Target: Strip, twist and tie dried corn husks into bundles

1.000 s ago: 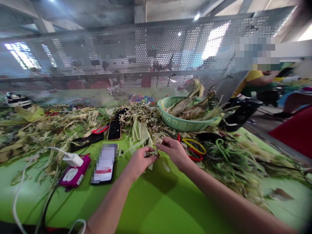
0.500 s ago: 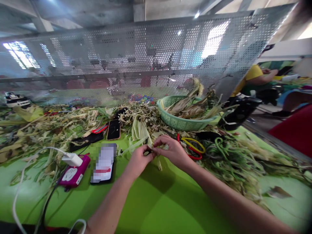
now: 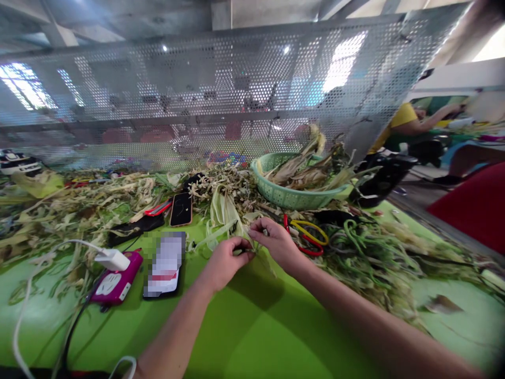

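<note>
Over the green table (image 3: 252,337), my left hand (image 3: 226,261) is closed in a pinch on thin strips of dried corn husk (image 3: 256,248). Just to its right, my right hand (image 3: 275,243) also pinches at the same strips, its thumb and forefinger together. Strip ends hang below and between the fingers. Behind both hands lies a wider pale husk (image 3: 223,208); whether it joins the held strips I cannot tell. Red- and yellow-handled tools (image 3: 310,234), like scissors or pliers, lie right of my right hand.
A green basket (image 3: 292,197) of dry husks stands behind. Two phones, one lit (image 3: 168,263) and one dark (image 3: 181,209), and a magenta power bank (image 3: 118,279) with cables lie left. Husk scraps (image 3: 374,263) cover both sides. Perforated metal panel (image 3: 189,100) behind; a person in yellow (image 3: 406,118) at right.
My hands have drawn slightly apart, the left turning a little and the right lifting off it. The view has shifted slightly. At right, the other person's arm has risen.
</note>
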### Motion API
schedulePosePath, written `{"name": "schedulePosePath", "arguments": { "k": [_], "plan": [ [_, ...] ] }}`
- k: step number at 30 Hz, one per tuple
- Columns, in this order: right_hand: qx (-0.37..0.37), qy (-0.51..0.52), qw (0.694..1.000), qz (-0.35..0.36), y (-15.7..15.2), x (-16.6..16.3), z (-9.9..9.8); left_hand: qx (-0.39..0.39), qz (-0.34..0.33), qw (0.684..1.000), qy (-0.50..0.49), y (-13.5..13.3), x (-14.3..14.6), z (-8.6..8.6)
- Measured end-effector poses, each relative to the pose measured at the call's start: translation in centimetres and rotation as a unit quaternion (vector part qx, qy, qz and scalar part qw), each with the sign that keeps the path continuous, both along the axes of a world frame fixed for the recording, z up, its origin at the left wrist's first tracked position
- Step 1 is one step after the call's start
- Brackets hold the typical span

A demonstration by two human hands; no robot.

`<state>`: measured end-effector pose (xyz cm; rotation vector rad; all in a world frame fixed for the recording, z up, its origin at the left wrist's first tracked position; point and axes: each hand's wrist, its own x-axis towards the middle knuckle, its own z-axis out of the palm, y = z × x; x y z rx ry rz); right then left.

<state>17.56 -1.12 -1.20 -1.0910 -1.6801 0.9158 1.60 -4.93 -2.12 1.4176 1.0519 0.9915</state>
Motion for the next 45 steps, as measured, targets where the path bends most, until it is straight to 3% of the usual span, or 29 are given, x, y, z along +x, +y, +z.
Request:
{"name": "schedulePosePath", "arguments": {
  "k": [5,10,18,22,28,35,45],
  "plan": [
    [-0.097,0.101,0.990,0.027,-0.2,0.2,1.0,-0.052,0.046,0.990,-0.121,-0.2,0.0,0.7],
    [-0.123,0.079,0.988,0.053,-0.4,0.2,1.0,-0.124,0.043,0.970,-0.205,-0.4,0.0,1.2],
    [-0.069,0.060,0.995,0.042,-0.3,-0.1,0.2,-0.093,0.020,0.986,-0.134,0.0,-0.1,0.7],
    [-0.061,0.060,0.996,0.028,-0.3,0.1,0.4,-0.079,0.039,0.988,-0.128,0.0,-0.1,0.7],
    [-0.103,0.026,0.991,0.081,-0.3,0.6,1.4,-0.143,0.067,0.964,-0.214,-0.1,-0.4,0.6],
    [-0.054,-0.032,0.993,0.096,-0.2,0.6,0.9,-0.179,0.065,0.956,-0.221,-0.2,-0.3,1.1],
    [0.007,-0.071,0.996,0.049,0.2,0.8,0.3,-0.063,0.064,0.990,-0.113,0.2,-0.5,0.3]
  ]
}}
